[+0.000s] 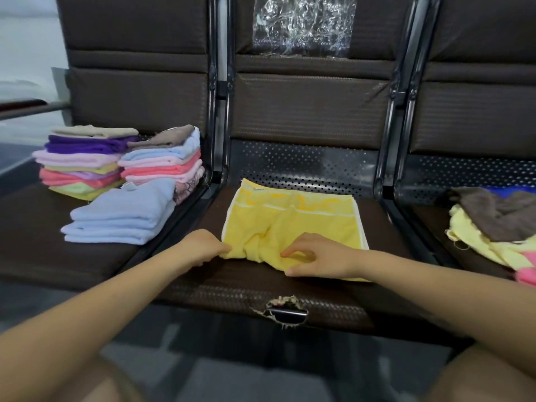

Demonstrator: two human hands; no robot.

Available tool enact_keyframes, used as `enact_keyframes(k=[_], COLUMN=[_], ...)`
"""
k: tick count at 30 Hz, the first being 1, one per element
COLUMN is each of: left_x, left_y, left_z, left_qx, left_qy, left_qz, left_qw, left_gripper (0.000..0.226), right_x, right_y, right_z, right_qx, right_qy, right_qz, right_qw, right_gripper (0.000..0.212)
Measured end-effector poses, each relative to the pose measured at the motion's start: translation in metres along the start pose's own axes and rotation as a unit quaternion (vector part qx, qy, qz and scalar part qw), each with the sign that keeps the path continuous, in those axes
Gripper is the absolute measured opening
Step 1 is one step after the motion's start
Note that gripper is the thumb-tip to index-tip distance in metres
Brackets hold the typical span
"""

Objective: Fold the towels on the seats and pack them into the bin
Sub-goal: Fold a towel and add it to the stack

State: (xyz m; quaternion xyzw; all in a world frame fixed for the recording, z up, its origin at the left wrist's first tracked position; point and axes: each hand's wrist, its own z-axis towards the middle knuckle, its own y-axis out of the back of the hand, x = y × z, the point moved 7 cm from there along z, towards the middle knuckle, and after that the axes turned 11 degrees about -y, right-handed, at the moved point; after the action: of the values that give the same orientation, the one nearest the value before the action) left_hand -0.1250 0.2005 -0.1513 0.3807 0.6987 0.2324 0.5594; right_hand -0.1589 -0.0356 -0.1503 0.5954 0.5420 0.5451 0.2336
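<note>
Two bare forearms reach in from the near edge toward the middle seat (203, 280). Left hand (203, 246): fingers curled, pinching the near left corner of the yellow towel (290, 224). Right hand (316, 258): resting on the towel's near edge, thumb and fingers bent and gathering the bunched cloth. Yellow towel: lies on the middle seat, far part flat with white trim along its sides, near edge rumpled between the hands. Torn spot (280, 310) in the seat's front edge. Left seat (43, 245): folded light-blue towels (121, 217) at the near right; behind them two stacks of folded towels (87, 161) in purple, pink, coral, yellow and beige. Right seat (429, 221): unfolded heap (493, 227) of brown, pale yellow and pink towels. Clear plastic sheet (303, 24) on the middle backrest.
</note>
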Motion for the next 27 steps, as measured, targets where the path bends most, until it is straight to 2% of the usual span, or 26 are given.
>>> enact_keyframes(k=[2,4,6,7,8,9,10,11,12,15,17,19,21,23,25,27], left_x=[0.0,-0.003,-0.001,0.003,0.011,0.018,0.022,0.024,0.027,0.037,0.032,0.02,-0.006,-0.042,-0.072,-0.084], left_y=[-0.004,-0.001,0.008,0.014,0.022,0.033,0.039,0.04,0.038,0.032,0.032,0.03,0.024,0.011,-0.01,-0.038], left_z=[0.002,0.003,0.007,0.009,0.011,0.01,0.009,0.007,0.004,-0.001,-0.002,-0.001,-0.007,-0.017,-0.021,-0.016], left_qx=[-0.026,-0.077,-0.142,-0.173,-0.204,-0.219,-0.198,-0.162,-0.128,-0.094,-0.098,-0.133,-0.173,-0.181,-0.135,-0.047], left_qy=[-0.018,-0.038,-0.053,-0.047,-0.034,-0.032,-0.052,-0.081,-0.098,-0.092,-0.112,-0.167,-0.252,-0.347,-0.406,-0.401], left_qz=[-0.188,-0.359,-0.434,-0.425,-0.366,-0.255,-0.122,-0.009,0.06,0.085,0.136,0.209,0.235,0.21,0.195,0.272], left_qw=[0.982,0.929,0.888,0.887,0.907,0.941,0.971,0.983,0.985,0.988,0.979,0.954,0.923,0.896,0.882,0.874], left_gripper=[0.018,0.017,0.015,0.017,0.019,0.019,0.015,0.009,0.005,0.009,0.019,0.032,0.04,0.045,0.054,0.051], right_x=[-0.004,-0.007,-0.009,-0.011,-0.012,-0.015,-0.019,-0.022,-0.025,-0.032,-0.032,-0.028,-0.024,-0.021,-0.015,-0.013], right_y=[-0.001,-0.002,-0.004,-0.004,-0.005,-0.004,-0.004,-0.003,-0.002,0.0,0.001,0.005,0.013,0.023,0.035,0.048], right_z=[-0.007,-0.011,-0.014,-0.016,-0.019,-0.021,-0.024,-0.026,-0.028,-0.031,-0.031,-0.03,-0.026,-0.022,-0.019,-0.017], right_qx=[-0.005,-0.026,-0.046,-0.05,-0.051,-0.051,-0.05,-0.051,-0.054,-0.067,-0.081,-0.091,-0.093,-0.093,-0.108,-0.134], right_qy=[0.014,0.013,0.017,0.017,0.017,0.015,0.012,0.008,0.007,0.008,0.018,0.03,0.021,0.005,0.01,0.017], right_qz=[0.016,0.032,0.042,0.042,0.042,0.045,0.047,0.05,0.052,0.043,0.013,-0.008,-0.013,-0.011,-0.008,0.024], right_qw=[1.0,0.999,0.998,0.998,0.998,0.998,0.998,0.997,0.997,0.997,0.996,0.995,0.995,0.996,0.994,0.991], right_gripper=[0.045,0.041,0.037,0.037,0.036,0.036,0.036,0.036,0.035,0.034,0.032,0.029,0.026,0.028,0.03,0.029])
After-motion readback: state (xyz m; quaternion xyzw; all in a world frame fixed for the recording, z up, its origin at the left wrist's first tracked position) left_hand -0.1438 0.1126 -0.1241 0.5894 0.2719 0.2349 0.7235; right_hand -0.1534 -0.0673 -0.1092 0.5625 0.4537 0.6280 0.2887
